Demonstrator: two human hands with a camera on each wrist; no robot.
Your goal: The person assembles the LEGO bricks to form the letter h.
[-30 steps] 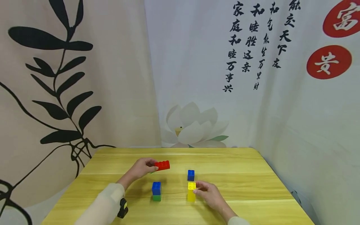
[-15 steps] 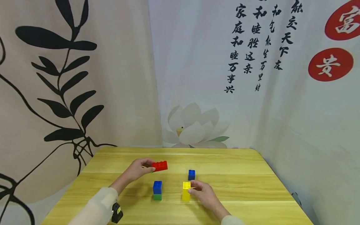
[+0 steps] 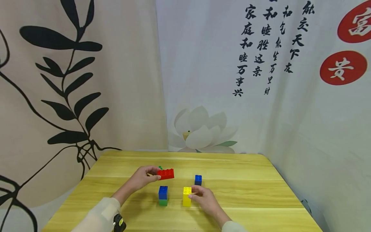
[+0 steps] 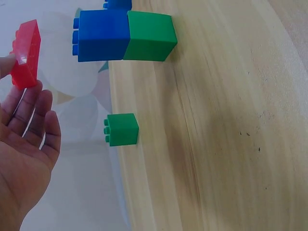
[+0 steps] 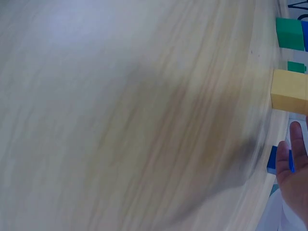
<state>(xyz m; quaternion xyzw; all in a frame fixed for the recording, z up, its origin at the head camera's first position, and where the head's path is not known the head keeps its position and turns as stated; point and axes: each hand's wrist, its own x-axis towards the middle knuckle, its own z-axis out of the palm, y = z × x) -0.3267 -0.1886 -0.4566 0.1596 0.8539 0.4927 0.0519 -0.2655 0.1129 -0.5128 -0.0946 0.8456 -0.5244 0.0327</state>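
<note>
My left hand pinches the red brick by its end, holding it above the table, at twelve o'clock from the blue-on-green stack. A small green brick sits on the table just beyond the red one, mostly hidden in the head view. My right hand grips the yellow tower from its three o'clock side, the tower upright just beside the stack, apart from it. A lone blue brick stands at one o'clock from the tower.
</note>
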